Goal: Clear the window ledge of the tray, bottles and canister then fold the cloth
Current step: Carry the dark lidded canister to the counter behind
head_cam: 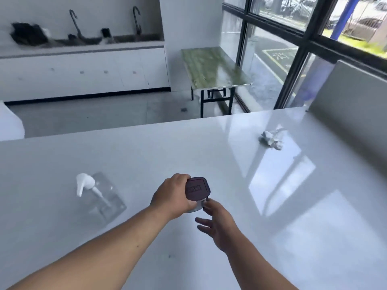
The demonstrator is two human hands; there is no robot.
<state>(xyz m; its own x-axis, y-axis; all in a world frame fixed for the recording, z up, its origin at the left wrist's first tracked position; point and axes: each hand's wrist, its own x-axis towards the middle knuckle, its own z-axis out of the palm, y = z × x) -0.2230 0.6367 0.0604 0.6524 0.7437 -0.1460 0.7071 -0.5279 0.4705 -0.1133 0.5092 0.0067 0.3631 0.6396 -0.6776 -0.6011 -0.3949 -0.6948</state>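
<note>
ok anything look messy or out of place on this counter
Only the cloth, which lies crumpled in a heap at the far right of the white counter. The clear pump bottle stands upright on the left, and the left hand grips the dark-lidded canister. No spills show.

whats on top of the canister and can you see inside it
A dark maroon lid sits on top of the canister. The left hand wraps its side and the right hand touches it, so the contents cannot be seen.

White glossy counter (146, 147) foreground; green folding table (213, 70) beside dark-framed windows (301, 49); sink unit (83, 65) along far wall; grey floor (94, 114).
</note>
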